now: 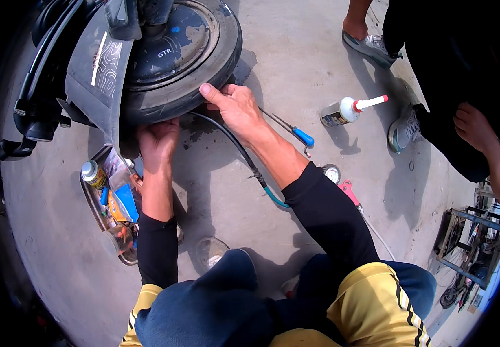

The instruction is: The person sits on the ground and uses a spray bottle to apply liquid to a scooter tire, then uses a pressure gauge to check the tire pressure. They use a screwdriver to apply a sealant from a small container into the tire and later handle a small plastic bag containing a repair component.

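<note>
Black rubber makes up the tyre [172, 104] of a single wheel at the far left, which lies tilted, its broad dark round hub [172, 52] facing up, scuffed grey in places. Two bare hands work at the tyre's near edge. The right hand [235, 110] is partly closed and grasps the edge, its thumb pressed on the sidewall and its fingers curled around and beneath, partly out of sight. The left hand [158, 139] is turned up under the tyre, palm showing, fingers reaching behind the rubber; their tips are hidden, so I cannot tell whether it grips or only touches. One dark grey plastic mudguard [88, 75] stands just left of the wheel.

One black hose with a teal section [270, 196] runs from near the tyre toward the right forearm. Right of the hands lie one tool with a blue handle [303, 136], one round dial gauge [331, 173] and one pinkish-red lever-like piece [348, 192]. Farther right stands one pale bottle with a red collar and a white, red-tipped spout [342, 111]. Left of the left forearm sits one crowded tray [92, 202], holding one can with a white lid [93, 173]. At the far right, another person's two grey-white shoes [371, 48] rest on the concrete floor [296, 58].
</note>
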`<action>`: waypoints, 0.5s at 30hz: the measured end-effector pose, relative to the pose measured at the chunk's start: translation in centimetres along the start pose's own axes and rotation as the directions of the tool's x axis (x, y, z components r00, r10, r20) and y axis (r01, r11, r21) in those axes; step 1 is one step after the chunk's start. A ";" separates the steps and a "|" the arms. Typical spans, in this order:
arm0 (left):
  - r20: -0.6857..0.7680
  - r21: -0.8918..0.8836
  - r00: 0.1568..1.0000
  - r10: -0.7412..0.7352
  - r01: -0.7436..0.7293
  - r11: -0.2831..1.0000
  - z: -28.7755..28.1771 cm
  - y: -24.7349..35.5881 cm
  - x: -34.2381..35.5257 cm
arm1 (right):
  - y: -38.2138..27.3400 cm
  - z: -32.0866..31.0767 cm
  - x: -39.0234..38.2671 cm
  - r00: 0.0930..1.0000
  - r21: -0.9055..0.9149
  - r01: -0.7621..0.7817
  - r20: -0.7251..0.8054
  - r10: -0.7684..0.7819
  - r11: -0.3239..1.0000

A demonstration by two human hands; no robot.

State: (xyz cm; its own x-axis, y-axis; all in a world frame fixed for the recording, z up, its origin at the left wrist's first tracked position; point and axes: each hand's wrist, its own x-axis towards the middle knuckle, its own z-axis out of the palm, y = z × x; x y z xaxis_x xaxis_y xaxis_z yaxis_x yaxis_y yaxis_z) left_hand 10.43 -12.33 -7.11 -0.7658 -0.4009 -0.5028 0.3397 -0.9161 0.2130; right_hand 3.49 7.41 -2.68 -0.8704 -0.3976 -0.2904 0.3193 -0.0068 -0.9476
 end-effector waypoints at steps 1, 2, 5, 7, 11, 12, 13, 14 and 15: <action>0.029 0.002 0.999 -0.016 0.016 1.000 -0.3 -0.1 -0.1 | 0.0 -0.1 -0.1 1.000 0.001 -0.004 -0.019 0.004 1.000; 0.064 0.000 0.997 -0.031 0.032 1.000 -0.5 -0.3 0.0 | -0.2 -0.1 0.0 0.999 -0.002 -0.003 -0.037 0.003 1.000; 0.112 0.001 0.989 -0.092 0.092 0.996 -1.2 -0.5 0.0 | 0.7 0.2 0.6 0.991 0.001 0.043 -0.124 -0.043 0.999; 0.223 -0.025 0.959 -0.178 0.188 0.982 -2.6 -0.1 0.8 | 0.4 0.1 0.6 0.990 0.048 0.016 -0.142 -0.009 0.999; 0.363 -0.018 0.905 -0.220 0.243 0.970 -4.5 -0.1 2.0 | -1.5 -0.3 0.3 0.986 0.137 -0.057 -0.145 0.077 0.989; 0.363 -0.035 0.908 -0.209 0.238 0.971 -4.7 -0.1 2.1 | -1.8 -0.4 0.3 0.987 0.150 -0.076 -0.132 0.096 0.986; 0.363 -0.052 0.910 -0.198 0.232 0.971 -4.9 0.0 2.3 | -2.0 -0.5 0.4 0.986 0.163 -0.096 -0.117 0.116 0.982; 0.311 -0.048 0.934 -0.173 0.197 0.979 -4.3 -0.5 2.0 | -1.7 -1.1 0.7 0.987 0.174 -0.109 -0.096 0.127 0.979; 0.255 -0.042 0.956 -0.143 0.158 0.987 -3.4 -1.1 1.2 | -1.6 -1.3 0.9 0.988 0.193 -0.108 -0.091 0.128 0.975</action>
State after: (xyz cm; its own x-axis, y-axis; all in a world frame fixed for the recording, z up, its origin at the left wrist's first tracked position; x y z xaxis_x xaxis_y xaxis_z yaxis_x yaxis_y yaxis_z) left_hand 10.99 -11.80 -10.77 -0.9202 -0.2548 -0.2972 0.2368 -0.9668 0.0957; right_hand 1.69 8.30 -1.62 -0.8531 -0.3097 -0.4198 0.4778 -0.1408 -0.8671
